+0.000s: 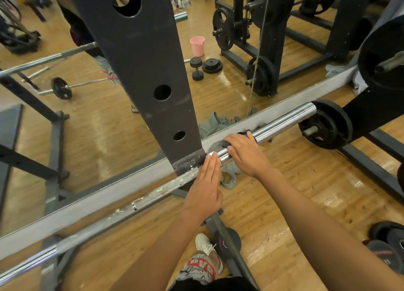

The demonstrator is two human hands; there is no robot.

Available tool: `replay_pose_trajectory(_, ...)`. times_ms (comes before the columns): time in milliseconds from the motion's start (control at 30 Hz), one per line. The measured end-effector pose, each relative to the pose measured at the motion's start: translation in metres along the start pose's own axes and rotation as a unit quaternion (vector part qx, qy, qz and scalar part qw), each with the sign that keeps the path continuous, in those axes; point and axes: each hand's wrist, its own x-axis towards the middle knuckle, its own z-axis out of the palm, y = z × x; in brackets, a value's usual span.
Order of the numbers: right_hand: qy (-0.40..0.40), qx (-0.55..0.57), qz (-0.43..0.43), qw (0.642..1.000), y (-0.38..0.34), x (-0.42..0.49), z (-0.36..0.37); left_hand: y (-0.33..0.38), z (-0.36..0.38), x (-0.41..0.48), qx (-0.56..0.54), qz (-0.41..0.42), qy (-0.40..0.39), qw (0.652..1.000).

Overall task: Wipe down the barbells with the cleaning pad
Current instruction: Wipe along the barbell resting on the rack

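Mostly hidden cleaning pad (225,143), under right hand (247,157)

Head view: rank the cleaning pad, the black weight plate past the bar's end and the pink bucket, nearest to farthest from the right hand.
1. Cleaning pad, under the right hand on the bar.
2. Black weight plate, to its right.
3. Pink bucket, far off, in the mirror.

Glossy chrome barbell (284,122) sleeve, scuffed shaft; matt steel upright (153,72); polished wood floor (284,181).

gym | wood floor (284,194) | wall mirror (105,120) | rack upright (140,56) | barbell (282,124) | weight plates (325,126) | dumbbell (196,68)
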Motion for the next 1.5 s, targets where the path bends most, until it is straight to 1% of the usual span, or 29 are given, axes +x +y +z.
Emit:
replay_pose_trajectory(67,-0.002,0.001,0.011,1.000,-0.006,0.001,0.004,-0.002,0.001,-0.001,0.031,0.014,0.004,0.999)
replay_pose_trajectory(133,-0.020,-0.005,-0.026,0.999,-0.007,-0.003,0.007,-0.005,0.004,-0.003,0.054,0.026,0.003,0.998)
replay_pose_trajectory(200,-0.037,-0.011,-0.064,0.997,-0.001,-0.006,0.004,-0.006,0.006,-0.005,0.052,0.031,-0.022,0.998)
replay_pose_trajectory(233,-0.038,-0.014,-0.066,0.997,0.002,-0.004,0.000,-0.008,0.007,-0.006,0.052,0.033,-0.026,0.998)
replay_pose_trajectory(300,-0.019,-0.023,-0.033,0.999,0.002,0.005,-0.003,-0.008,0.007,-0.007,0.051,0.033,-0.017,0.998)
replay_pose_trajectory(333,-0.005,-0.025,-0.015,1.000,-0.002,0.008,-0.003,-0.008,0.006,-0.006,0.042,0.033,-0.011,0.999)
replay_pose_trajectory(400,0.014,-0.022,-0.006,1.000,-0.012,0.008,0.004,-0.006,0.007,-0.003,0.010,0.022,0.011,1.000)
replay_pose_trajectory(467,0.014,-0.010,-0.035,0.999,-0.014,-0.002,0.014,-0.001,0.008,0.002,-0.042,-0.013,0.031,0.999)
replay_pose_trajectory(534,0.003,-0.008,-0.070,0.998,-0.007,-0.007,0.013,0.004,0.009,0.006,-0.087,-0.047,0.036,0.994)
replay_pose_trajectory(567,0.002,-0.013,-0.071,0.997,-0.003,-0.004,0.010,0.005,0.009,0.006,-0.097,-0.060,0.037,0.993)
replay_pose_trajectory(667,0.031,-0.028,-0.009,0.999,0.003,0.009,0.003,0.006,0.007,0.006,-0.108,-0.068,0.038,0.991)
replay_pose_trajectory(734,0.064,-0.030,0.034,0.997,-0.002,0.011,0.008,0.006,0.008,0.005,-0.103,-0.061,0.042,0.992)
replay_pose_trajectory(767,0.074,-0.027,0.040,0.996,-0.007,0.008,0.013,0.006,0.009,0.004,-0.095,-0.055,0.044,0.993)
replay_pose_trajectory(800,0.080,-0.021,0.033,0.996,-0.011,0.003,0.019,0.006,0.010,0.003,-0.082,-0.046,0.046,0.994)
replay_pose_trajectory(867,0.084,-0.011,-0.011,0.996,-0.013,-0.008,0.025,0.005,0.014,0.003,-0.058,-0.030,0.048,0.997)
replay_pose_trajectory(934,0.068,-0.013,-0.040,0.997,-0.005,-0.011,0.021,0.003,0.015,0.001,-0.052,-0.019,0.046,0.997)
replay_pose_trajectory(967,0.052,-0.019,-0.040,0.998,-0.001,-0.009,0.017,0.002,0.014,0.000,-0.042,-0.012,0.045,0.998)
replay_pose_trajectory(1034,0.035,-0.027,-0.004,0.999,0.001,0.000,0.012,0.000,0.012,0.000,-0.006,0.011,0.045,0.999)
replay_pose_trajectory(1134,0.066,-0.016,0.052,0.996,-0.014,0.004,0.016,0.000,0.014,0.000,0.018,0.019,0.042,0.999)
replay_pose_trajectory(1201,0.089,0.006,0.037,0.995,-0.020,-0.009,0.026,-0.001,0.016,-0.001,0.041,0.023,0.039,0.998)
replay_pose_trajectory(1301,0.083,0.024,-0.002,0.996,-0.014,-0.020,0.024,-0.003,0.014,-0.003,0.080,0.033,0.033,0.996)
replay_pose_trajectory(1367,0.058,0.009,-0.001,0.998,-0.010,-0.011,0.015,-0.003,0.011,-0.004,0.075,0.031,0.031,0.996)
replay_pose_trajectory(1434,0.036,0.012,0.035,0.999,-0.010,0.003,0.009,-0.002,0.013,-0.006,0.054,0.022,0.017,0.998)
replay_pose_trajectory(1501,0.044,0.012,0.068,0.997,-0.013,0.011,0.010,-0.001,0.014,-0.008,0.037,0.005,0.009,0.999)
